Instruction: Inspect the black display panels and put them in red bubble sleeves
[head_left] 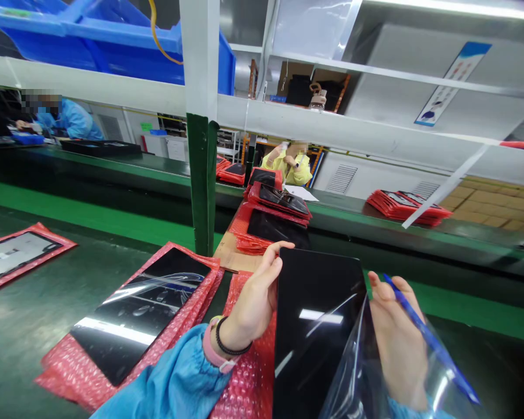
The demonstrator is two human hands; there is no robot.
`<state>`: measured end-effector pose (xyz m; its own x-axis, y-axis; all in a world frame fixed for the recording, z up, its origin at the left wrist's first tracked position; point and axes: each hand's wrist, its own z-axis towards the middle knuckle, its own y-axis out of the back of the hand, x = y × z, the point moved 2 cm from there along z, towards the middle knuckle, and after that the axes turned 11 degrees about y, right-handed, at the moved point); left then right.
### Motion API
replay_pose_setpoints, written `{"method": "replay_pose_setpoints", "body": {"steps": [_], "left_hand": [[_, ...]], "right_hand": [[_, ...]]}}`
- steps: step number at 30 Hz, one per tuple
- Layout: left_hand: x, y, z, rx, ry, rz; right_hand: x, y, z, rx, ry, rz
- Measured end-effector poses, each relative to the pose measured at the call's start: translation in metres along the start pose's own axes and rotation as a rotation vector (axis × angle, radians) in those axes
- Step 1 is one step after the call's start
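My left hand grips the left edge of a glossy black screen panel, with the thumb and fingers at its upper left side. The panel is tilted up towards me, and its lower end runs out of view. Clear plastic film hangs loose over its lower right part and stretches across to my right hand. The fingers of that hand are closed on the film beside the panel's right edge. A slim blue strip or stick slants across that hand; whether it is part of the film I cannot tell.
Left of my arm, another black screen panel lies on red bubble wrap. Stacked panels in red bubble wrap stand ahead beside a green post. Blue bins sit overhead. Two people work beyond the bench.
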<state>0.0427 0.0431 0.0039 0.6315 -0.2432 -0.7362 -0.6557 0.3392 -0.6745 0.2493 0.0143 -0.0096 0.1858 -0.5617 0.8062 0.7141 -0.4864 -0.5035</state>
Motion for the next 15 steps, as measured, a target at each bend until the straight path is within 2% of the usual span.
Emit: {"method": "replay_pose_setpoints", "body": {"steps": [4, 8, 10, 12, 15], "left_hand": [[-0.005, -0.008, -0.019, -0.017, -0.151, 0.194], [-0.003, -0.015, -0.04, -0.023, -0.228, 0.319], [-0.001, -0.015, -0.048, -0.062, -0.222, 0.354], [0.003, -0.015, -0.054, -0.092, -0.2, 0.359], [0.009, -0.014, -0.058, -0.033, -0.152, 0.313]], "right_hand": [[0.016, -0.007, -0.016, 0.089, 0.311, -0.038], [0.03, -0.012, -0.024, 0.156, 0.634, -0.049], [0.035, -0.013, -0.029, 0.151, 0.699, -0.05], [0.039, -0.014, -0.034, 0.091, 0.711, -0.041], [0.041, -0.01, -0.042, 0.018, 0.759, -0.046]]}}
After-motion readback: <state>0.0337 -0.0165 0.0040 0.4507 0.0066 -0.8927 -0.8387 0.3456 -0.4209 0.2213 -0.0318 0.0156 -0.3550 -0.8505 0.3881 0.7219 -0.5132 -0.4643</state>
